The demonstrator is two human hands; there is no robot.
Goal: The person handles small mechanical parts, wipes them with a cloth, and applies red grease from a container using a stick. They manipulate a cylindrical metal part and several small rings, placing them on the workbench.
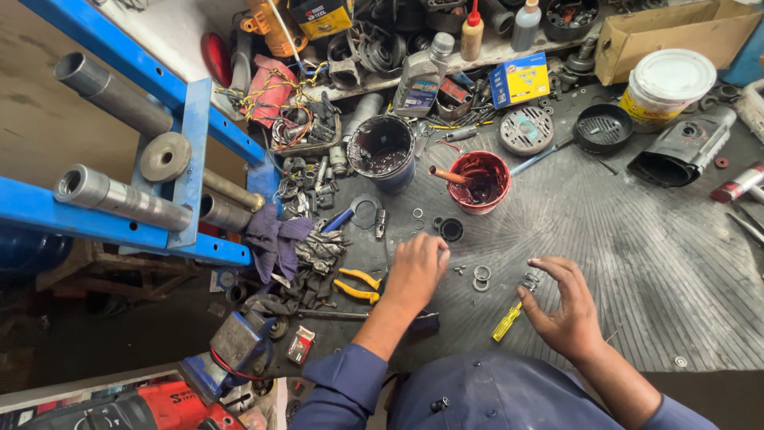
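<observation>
1. The left hand [415,271] rests knuckles-up on the black ribbed mat [637,263], its fingers curled under so that whatever they may pinch is hidden; how tightly they close cannot be told.
2. The right hand [561,310] hovers palm inward with fingers loosely spread and bent, holding nothing; its fingertips are just beside a small stack of metal parts [529,281].
3. Between the two hands lie two metal washers [481,278], apart from both.
4. A yellow-handled screwdriver [506,322] lies just below the washers, close to the right thumb.
5. Yellow-handled pliers [356,285] lie just left of the left hand, beside grey work gloves [318,251] and a purple rag [274,239].
6. Beyond the washers stands a red tub [477,181] of dark grease with a stick in it; left of it is a dark blue can [383,151] of dark liquid.
7. Right of the red tub the mat is mostly bare, as far as a black tool housing [684,147] and a white bucket [667,86].
8. Left of the pliers the bench ends at a blue steel frame [191,127] carrying metal rollers, with a blue vise [235,350] below.
9. The shelf behind the red tub is crowded with bottles and parts too jumbled to tell apart; the person's blue sleeves are cut off at the bottom edge.
</observation>
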